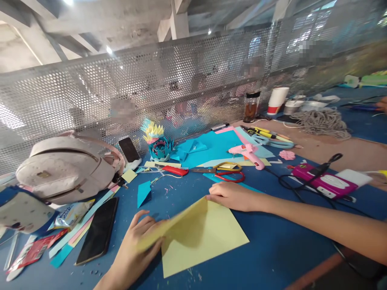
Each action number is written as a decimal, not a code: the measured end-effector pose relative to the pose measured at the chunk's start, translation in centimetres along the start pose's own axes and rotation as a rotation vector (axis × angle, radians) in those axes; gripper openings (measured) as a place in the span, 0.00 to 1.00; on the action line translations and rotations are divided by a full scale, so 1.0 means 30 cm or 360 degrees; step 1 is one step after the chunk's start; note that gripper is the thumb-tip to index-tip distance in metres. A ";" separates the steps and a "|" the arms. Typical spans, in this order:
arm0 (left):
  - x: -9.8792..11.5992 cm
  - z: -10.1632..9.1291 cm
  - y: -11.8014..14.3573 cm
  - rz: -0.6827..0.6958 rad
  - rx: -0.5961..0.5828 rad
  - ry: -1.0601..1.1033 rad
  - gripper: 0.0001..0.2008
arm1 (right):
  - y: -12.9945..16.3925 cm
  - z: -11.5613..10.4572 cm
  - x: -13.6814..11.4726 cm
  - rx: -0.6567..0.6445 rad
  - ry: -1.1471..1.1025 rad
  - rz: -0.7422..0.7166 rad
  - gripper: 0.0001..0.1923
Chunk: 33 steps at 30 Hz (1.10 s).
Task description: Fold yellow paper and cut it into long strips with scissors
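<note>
A sheet of pale yellow paper (211,237) lies on the blue table before me, its left side lifted and curling over. My left hand (131,245) grips that raised side, which is smeared by motion, between thumb and fingers. At the far edge of the sheet, my right hand (232,196) pinches the paper with thumb and fingers together. Just beyond my right hand lie scissors (229,173) with red and yellow handles and a red utility knife (175,170). A small blue paper scrap (144,193) rests beyond my left hand.
At left are a pale backpack (66,169), a black phone (98,231) and snack wrappers. A layered paper flower (159,145), blue sheets (211,145) and a pink glue gun (248,153) stand farther back. Cables trail from a magenta power strip (323,181) at right.
</note>
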<state>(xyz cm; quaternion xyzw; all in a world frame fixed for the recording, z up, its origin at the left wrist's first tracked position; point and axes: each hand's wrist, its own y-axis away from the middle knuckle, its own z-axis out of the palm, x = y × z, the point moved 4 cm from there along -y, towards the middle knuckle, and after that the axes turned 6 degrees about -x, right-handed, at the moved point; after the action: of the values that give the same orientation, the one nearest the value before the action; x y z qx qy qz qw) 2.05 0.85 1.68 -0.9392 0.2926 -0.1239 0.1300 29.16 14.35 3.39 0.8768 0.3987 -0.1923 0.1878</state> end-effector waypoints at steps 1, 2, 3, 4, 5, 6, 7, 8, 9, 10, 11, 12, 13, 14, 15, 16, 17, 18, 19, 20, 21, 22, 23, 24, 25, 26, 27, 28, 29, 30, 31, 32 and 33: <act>-0.008 0.009 -0.006 -0.0083 0.0091 0.0039 0.13 | 0.001 -0.002 -0.007 0.0014 0.0045 -0.0003 0.21; -0.016 0.017 -0.014 -0.0172 0.0146 0.0094 0.12 | 0.002 -0.004 -0.013 0.0036 0.0098 -0.0021 0.20; -0.026 0.026 -0.024 -0.0271 0.0163 0.0153 0.12 | 0.003 -0.006 -0.018 0.0066 0.0151 -0.0047 0.18; -0.033 0.033 -0.034 -0.0355 0.0152 0.0206 0.12 | 0.004 -0.006 -0.021 0.0096 0.0193 -0.0074 0.15; -0.039 0.037 -0.043 -0.0430 0.0130 0.0242 0.12 | 0.004 -0.006 -0.021 0.0127 0.0218 -0.0097 0.13; -0.043 0.040 -0.051 -0.0487 0.0106 0.0257 0.12 | 0.004 -0.005 -0.019 0.0153 0.0220 -0.0112 0.10; -0.045 0.040 -0.057 -0.0520 0.0094 0.0256 0.11 | 0.003 -0.003 -0.013 0.0172 0.0206 -0.0114 0.08; -0.046 0.040 -0.061 -0.0541 0.0083 0.0246 0.10 | 0.002 0.000 -0.006 0.0187 0.0183 -0.0110 0.07; -0.045 0.040 -0.062 -0.0549 0.0068 0.0235 0.08 | 0.000 0.003 0.001 0.0199 0.0161 -0.0108 0.06; -0.044 0.039 -0.062 -0.0548 0.0058 0.0226 0.07 | -0.003 0.006 0.007 0.0209 0.0144 -0.0113 0.06; -0.043 0.039 -0.060 -0.0546 0.0053 0.0221 0.06 | -0.005 0.007 0.012 0.0212 0.0133 -0.0121 0.06; -0.042 0.039 -0.058 -0.0547 0.0048 0.0217 0.05 | -0.008 0.009 0.016 0.0208 0.0128 -0.0128 0.06; -0.041 0.038 -0.055 -0.0549 0.0045 0.0215 0.05 | -0.010 0.010 0.020 0.0199 0.0129 -0.0136 0.06; -0.041 0.037 -0.053 -0.0550 0.0038 0.0214 0.05 | -0.013 0.010 0.022 0.0185 0.0135 -0.0144 0.06; -0.040 0.037 -0.051 -0.0555 0.0033 0.0214 0.05 | -0.014 0.010 0.023 0.0172 0.0149 -0.0150 0.07; -0.040 0.036 -0.050 -0.0559 0.0031 0.0213 0.06 | -0.015 0.009 0.023 0.0161 0.0167 -0.0157 0.07; -0.039 0.035 -0.048 -0.0554 0.0030 0.0213 0.06 | -0.015 0.009 0.022 0.0155 0.0190 -0.0163 0.08; -0.039 0.035 -0.046 -0.0545 0.0036 0.0209 0.07 | -0.014 0.008 0.021 0.0158 0.0216 -0.0167 0.09; -0.039 0.035 -0.043 -0.0527 0.0048 0.0200 0.08 | -0.012 0.007 0.021 0.0164 0.0245 -0.0168 0.09; -0.041 0.036 -0.039 -0.0500 0.0067 0.0181 0.08 | -0.009 0.007 0.020 0.0172 0.0273 -0.0167 0.09; -0.043 0.037 -0.035 -0.0460 0.0084 0.0149 0.09 | -0.005 0.007 0.019 0.0178 0.0302 -0.0163 0.09; -0.045 0.040 -0.029 -0.0397 0.0092 0.0106 0.08 | -0.001 0.007 0.018 0.0183 0.0329 -0.0161 0.09; -0.046 0.044 -0.024 -0.0329 0.0098 0.0052 0.08 | 0.003 0.007 0.016 0.0188 0.0356 -0.0163 0.09; -0.049 0.045 -0.018 -0.0271 0.0117 -0.0010 0.08 | 0.008 0.008 0.014 0.0194 0.0380 -0.0172 0.09; -0.052 0.045 -0.013 -0.0234 0.0139 -0.0073 0.08 | 0.012 0.008 0.011 0.0203 0.0400 -0.0184 0.09; -0.054 0.045 -0.010 -0.0218 0.0147 -0.0121 0.08 | 0.016 0.008 0.008 0.0215 0.0417 -0.0196 0.09; -0.055 0.044 -0.009 -0.0200 0.0135 -0.0144 0.08 | 0.019 0.009 0.006 0.0228 0.0432 -0.0206 0.09; -0.053 0.042 -0.009 -0.0186 0.0110 -0.0147 0.08 | 0.022 0.010 0.004 0.0241 0.0447 -0.0216 0.10; -0.048 0.040 -0.011 -0.0172 0.0077 -0.0135 0.09 | 0.025 0.012 0.002 0.0253 0.0465 -0.0228 0.11; -0.040 0.038 -0.014 -0.0150 0.0044 -0.0120 0.10 | 0.028 0.015 0.001 0.0264 0.0494 -0.0247 0.12; -0.030 0.034 -0.016 -0.0130 0.0030 -0.0114 0.11 | 0.031 0.020 -0.001 0.0276 0.0535 -0.0275 0.12; -0.020 0.029 -0.017 -0.0119 0.0049 -0.0128 0.12 | 0.036 0.025 -0.004 0.0292 0.0588 -0.0314 0.12; -0.009 0.024 -0.017 -0.0115 0.0083 -0.0166 0.12 | 0.041 0.030 -0.007 0.0311 0.0650 -0.0357 0.13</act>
<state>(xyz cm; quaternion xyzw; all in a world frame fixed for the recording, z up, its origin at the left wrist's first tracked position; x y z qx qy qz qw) 2.31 1.54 1.13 -0.9506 0.2479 -0.0869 0.1651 29.83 13.02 2.93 0.8618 0.5027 -0.0683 -0.0047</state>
